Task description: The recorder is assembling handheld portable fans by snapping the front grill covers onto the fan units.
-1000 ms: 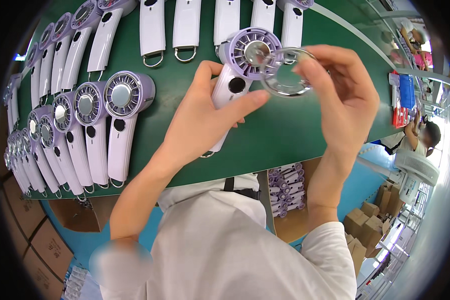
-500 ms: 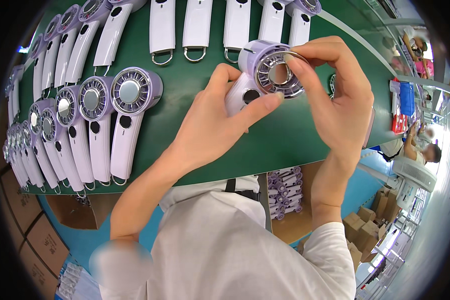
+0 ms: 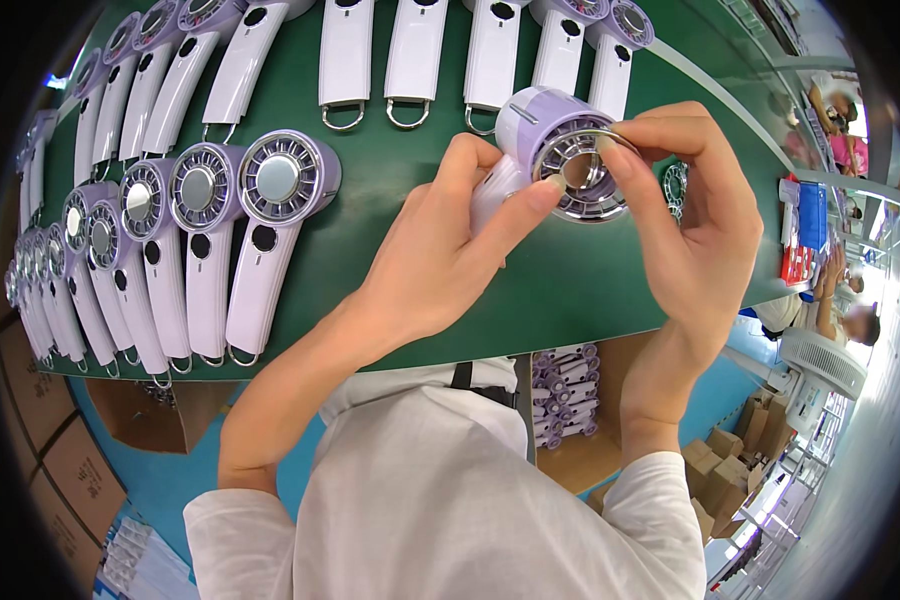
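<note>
A lilac and white handheld fan (image 3: 535, 118) is gripped by my left hand (image 3: 420, 240), its fingers wrapped round the handle near the head. My left thumb presses toward the lower left rim of the round chrome grille (image 3: 582, 205) at the fan's face. Thumb and fingertips of my right hand (image 3: 705, 225) pinch this grille at its upper right edge. Whether the grille is seated or slightly lifted I cannot tell. Beside my right fingers, partly hidden, another silver ring-shaped grille (image 3: 676, 190) lies on the green table (image 3: 410, 330).
Several similar fans (image 3: 275, 185) stand in a row at the left; more white handles (image 3: 415, 60) line the far side. Under the table edge is a cardboard box of fans (image 3: 567, 395). At the right are a blue bin (image 3: 813, 215), a white floor fan (image 3: 820, 360), cartons and other people.
The whole view has shifted slightly. The held fan has turned, hiding its handle button, and my left thumb has come to the grille's rim. My right hand keeps its pinch.
</note>
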Tool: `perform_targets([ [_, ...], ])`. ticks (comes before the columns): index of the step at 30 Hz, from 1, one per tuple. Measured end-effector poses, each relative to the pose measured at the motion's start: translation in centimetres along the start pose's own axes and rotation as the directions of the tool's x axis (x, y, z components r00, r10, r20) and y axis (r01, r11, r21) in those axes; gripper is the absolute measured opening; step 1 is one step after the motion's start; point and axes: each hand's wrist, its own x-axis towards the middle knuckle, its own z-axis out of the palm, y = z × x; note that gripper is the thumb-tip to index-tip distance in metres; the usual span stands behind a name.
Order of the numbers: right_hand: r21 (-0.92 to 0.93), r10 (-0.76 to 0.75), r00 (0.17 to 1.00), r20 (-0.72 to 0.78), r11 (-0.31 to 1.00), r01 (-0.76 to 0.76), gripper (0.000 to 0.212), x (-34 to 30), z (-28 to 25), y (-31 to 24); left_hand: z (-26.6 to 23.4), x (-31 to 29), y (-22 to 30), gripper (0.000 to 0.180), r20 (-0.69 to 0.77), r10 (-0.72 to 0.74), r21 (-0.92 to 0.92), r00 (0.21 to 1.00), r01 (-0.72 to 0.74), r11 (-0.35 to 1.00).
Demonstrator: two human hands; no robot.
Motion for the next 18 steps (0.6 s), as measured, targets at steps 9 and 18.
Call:
perform_targets([
  [9, -0.067, -0.004, 1.000, 0.006, 0.998, 0.005, 0.011, 0.3, -0.1, -0.5, 0.0, 0.0, -0.2, 0.041, -0.009, 0.040, 0.018, 0.999, -0.040, 0.999],
  [18, 0.439, 0.411, 0.877, 0.249, 0.759, -0.481, 0.038, 0.2, 0.2, 1.2, 0.1, -0.5, 0.0, 0.035, 0.023, 0.073, -0.031, 0.997, -0.072, 0.997],
])
